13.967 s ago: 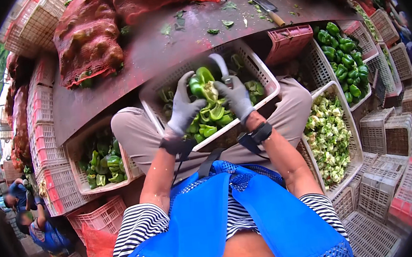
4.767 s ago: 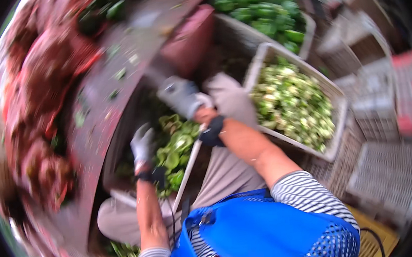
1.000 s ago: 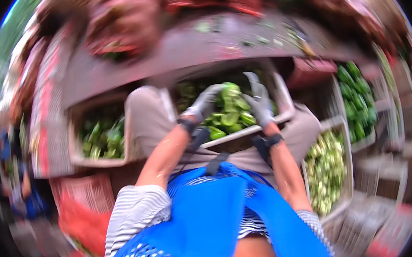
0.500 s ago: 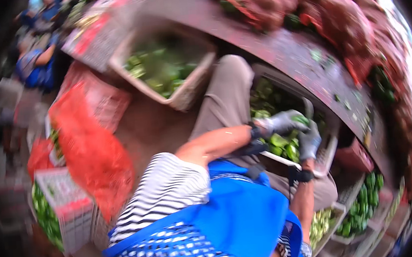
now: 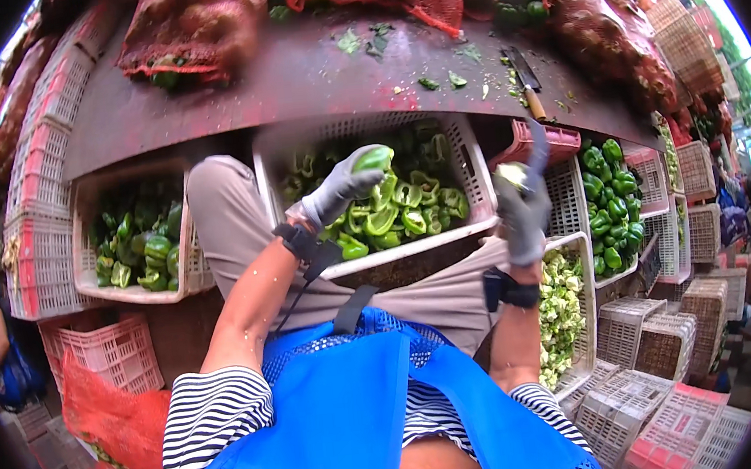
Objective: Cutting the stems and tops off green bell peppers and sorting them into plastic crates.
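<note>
My left hand (image 5: 345, 188), in a grey glove, is closed round a green bell pepper piece (image 5: 373, 158) above a white crate (image 5: 417, 250) of cut green peppers (image 5: 383, 219). My right hand (image 5: 524, 217), gloved too, is raised at the crate's right side, its fingers closed on a pale green pepper core (image 5: 510, 174). Beside that core a slim blue-grey shape (image 5: 538, 149) sticks up, too smeared to name. A crate of pale pepper cores (image 5: 561, 312) stands below and right of my right hand.
A dark table (image 5: 291, 81) spans the far side, with a wooden-handled knife (image 5: 529, 87) and red net sacks (image 5: 197, 27). Whole green peppers (image 5: 610, 205) fill a crate at right. Another pepper crate (image 5: 131, 296) stands left, near a red net bag (image 5: 115, 418). Stacked crates (image 5: 634, 328) stand lower right.
The view has swung round and sharpened. My hands, earlier close together at a green pepper over the crate, are now apart, the right one raised to the right with the pale core.
</note>
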A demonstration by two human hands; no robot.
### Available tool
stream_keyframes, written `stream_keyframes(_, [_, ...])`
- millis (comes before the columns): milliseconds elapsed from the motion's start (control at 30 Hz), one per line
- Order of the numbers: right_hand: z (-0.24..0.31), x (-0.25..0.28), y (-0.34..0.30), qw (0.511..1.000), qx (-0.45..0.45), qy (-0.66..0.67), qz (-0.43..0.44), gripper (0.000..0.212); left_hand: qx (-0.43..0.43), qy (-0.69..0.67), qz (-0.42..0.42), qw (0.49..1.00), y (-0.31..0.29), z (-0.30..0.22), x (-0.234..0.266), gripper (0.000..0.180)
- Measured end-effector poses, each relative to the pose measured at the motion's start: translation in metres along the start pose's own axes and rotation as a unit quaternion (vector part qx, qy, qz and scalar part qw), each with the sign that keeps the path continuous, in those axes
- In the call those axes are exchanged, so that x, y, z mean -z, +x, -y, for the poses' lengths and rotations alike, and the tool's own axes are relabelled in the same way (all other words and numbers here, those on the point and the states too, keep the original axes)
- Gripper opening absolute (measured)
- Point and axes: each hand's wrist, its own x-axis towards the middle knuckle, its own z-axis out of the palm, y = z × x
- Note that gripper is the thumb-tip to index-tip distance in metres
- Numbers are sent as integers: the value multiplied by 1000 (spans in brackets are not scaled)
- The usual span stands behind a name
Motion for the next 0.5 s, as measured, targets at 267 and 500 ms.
stream_keyframes(267, [-113,229,-54,751,-128,-592,-262,52,-66,732,-41,677,71,41,-56,87])
stream_keyframes(500, [-130,227,-69,842,-146,-479,-199,31,115,737,172,644,114,104,-43,77])
